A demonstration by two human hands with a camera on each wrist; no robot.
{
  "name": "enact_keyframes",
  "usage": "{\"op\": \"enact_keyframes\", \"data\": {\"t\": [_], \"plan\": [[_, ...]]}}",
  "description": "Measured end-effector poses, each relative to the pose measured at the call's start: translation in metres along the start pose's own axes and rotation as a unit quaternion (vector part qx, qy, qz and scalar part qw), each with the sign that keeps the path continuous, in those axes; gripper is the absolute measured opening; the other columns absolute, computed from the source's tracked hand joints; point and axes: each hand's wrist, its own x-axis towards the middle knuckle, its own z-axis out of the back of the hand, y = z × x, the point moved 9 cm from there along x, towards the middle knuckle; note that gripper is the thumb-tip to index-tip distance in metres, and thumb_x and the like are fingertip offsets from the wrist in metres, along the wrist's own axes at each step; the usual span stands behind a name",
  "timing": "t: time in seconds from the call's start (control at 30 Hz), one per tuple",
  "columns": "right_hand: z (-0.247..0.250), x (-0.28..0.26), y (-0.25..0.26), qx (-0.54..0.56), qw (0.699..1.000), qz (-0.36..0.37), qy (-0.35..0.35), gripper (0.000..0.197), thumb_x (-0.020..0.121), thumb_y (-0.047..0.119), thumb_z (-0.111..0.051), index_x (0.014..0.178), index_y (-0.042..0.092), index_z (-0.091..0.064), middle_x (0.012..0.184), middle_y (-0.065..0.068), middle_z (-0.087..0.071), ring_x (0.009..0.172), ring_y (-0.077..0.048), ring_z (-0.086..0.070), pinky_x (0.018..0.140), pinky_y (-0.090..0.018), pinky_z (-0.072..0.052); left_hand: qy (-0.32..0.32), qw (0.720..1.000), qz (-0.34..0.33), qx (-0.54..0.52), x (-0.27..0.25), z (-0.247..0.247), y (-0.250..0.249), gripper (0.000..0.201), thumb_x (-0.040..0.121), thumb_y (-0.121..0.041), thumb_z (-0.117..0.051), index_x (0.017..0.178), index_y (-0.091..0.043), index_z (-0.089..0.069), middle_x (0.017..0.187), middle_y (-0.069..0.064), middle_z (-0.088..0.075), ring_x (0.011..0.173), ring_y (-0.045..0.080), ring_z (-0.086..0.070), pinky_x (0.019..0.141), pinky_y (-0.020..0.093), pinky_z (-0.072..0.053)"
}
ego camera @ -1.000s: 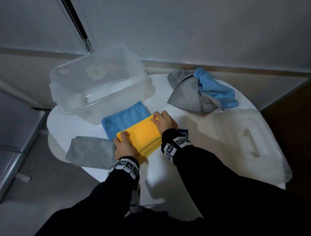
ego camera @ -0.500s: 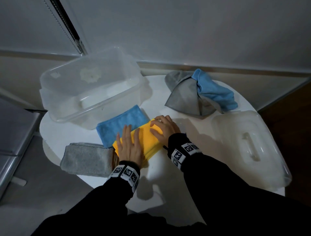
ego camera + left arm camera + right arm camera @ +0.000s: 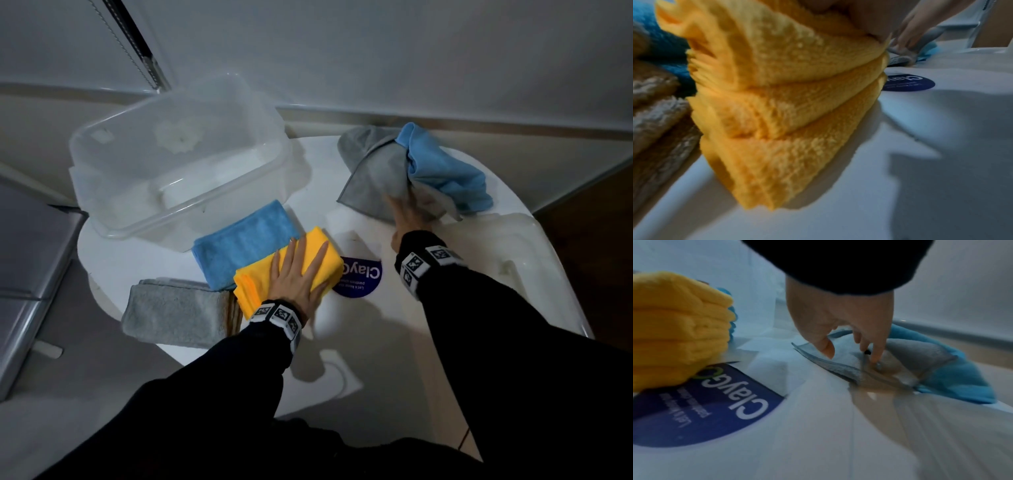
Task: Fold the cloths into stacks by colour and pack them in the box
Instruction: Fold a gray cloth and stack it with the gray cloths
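Observation:
A folded yellow stack (image 3: 260, 277) (image 3: 789, 104) lies at the table's front, and my left hand (image 3: 298, 270) presses flat on it with straight fingers. Beside it are a folded blue cloth (image 3: 239, 245) and a folded grey stack (image 3: 171, 311). At the back right, a loose grey cloth (image 3: 373, 178) (image 3: 920, 356) lies tangled with a loose blue cloth (image 3: 445, 171) (image 3: 957, 374). My right hand (image 3: 407, 212) (image 3: 853, 356) reaches onto the grey cloth. Its fingertips (image 3: 876, 358) touch the fabric and the thumb stands apart. The clear box (image 3: 102, 161) stands at the back left, with no cloth in it.
The box's clear lid (image 3: 513, 260) lies on the table's right side. A round blue sticker (image 3: 363, 281) (image 3: 701, 410) marks the white table (image 3: 370, 335) between my hands. A wall runs close behind, and a grey surface (image 3: 27, 260) stands to the left.
My right hand left the yellow stack and moved back right onto the loose grey cloth. My left hand moved from the stack's left end and now lies flat on top of it.

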Motion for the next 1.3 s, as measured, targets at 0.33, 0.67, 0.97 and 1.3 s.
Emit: {"op": "enact_keyframes", "data": {"t": [0.33,0.67,0.97,1.3], "plan": [[-0.016,-0.019,-0.027,0.08,0.989,-0.126,0.013,0.021,0.09,0.023,-0.054,0.106,0.015,-0.065,0.116,-0.014,-0.063,0.108,-0.035,-0.058,0.09,-0.037,-0.049,-0.03,0.996,0.079,0.01,-0.005,0.003,-0.001,0.075,0.087,-0.064,-0.03,0.149,-0.04,0.005,0.159,0.016,0.005,0.143,0.045,0.003,0.109,0.068,-0.006],[0.219,-0.063,-0.001,0.394,0.86,0.111,-0.306,0.022,0.09,0.028,-0.054,0.101,0.014,-0.067,0.086,0.01,-0.065,0.082,-0.007,-0.06,0.078,-0.024,-0.048,-0.029,0.979,0.139,-0.149,0.003,0.068,-0.01,0.093,0.082,-0.06,-0.054,0.151,-0.024,-0.005,0.159,0.014,0.003,0.146,0.036,0.004,0.112,0.064,-0.01],[0.268,-0.15,0.019,0.466,0.85,0.137,-0.204,0.04,0.07,0.026,-0.083,0.107,0.02,-0.07,0.065,-0.005,-0.05,0.059,-0.01,-0.047,0.058,-0.016,-0.042,-0.272,0.926,-0.104,-0.243,0.031,0.256,-0.116,0.042,0.082,-0.036,-0.059,0.122,-0.026,-0.056,0.111,-0.003,-0.064,0.11,0.023,-0.055,0.086,0.036,-0.03],[0.254,-0.207,-0.123,0.188,0.957,-0.074,-0.209,0.034,0.077,0.03,-0.077,0.094,0.001,-0.073,0.086,-0.018,-0.069,0.084,-0.023,-0.062,0.067,-0.026,-0.046,-0.264,0.963,-0.036,-0.049,0.052,0.28,-0.097,0.021,0.089,-0.034,-0.053,0.097,-0.021,-0.067,0.103,0.006,-0.064,0.109,0.032,-0.048,0.085,0.042,-0.033]]}}
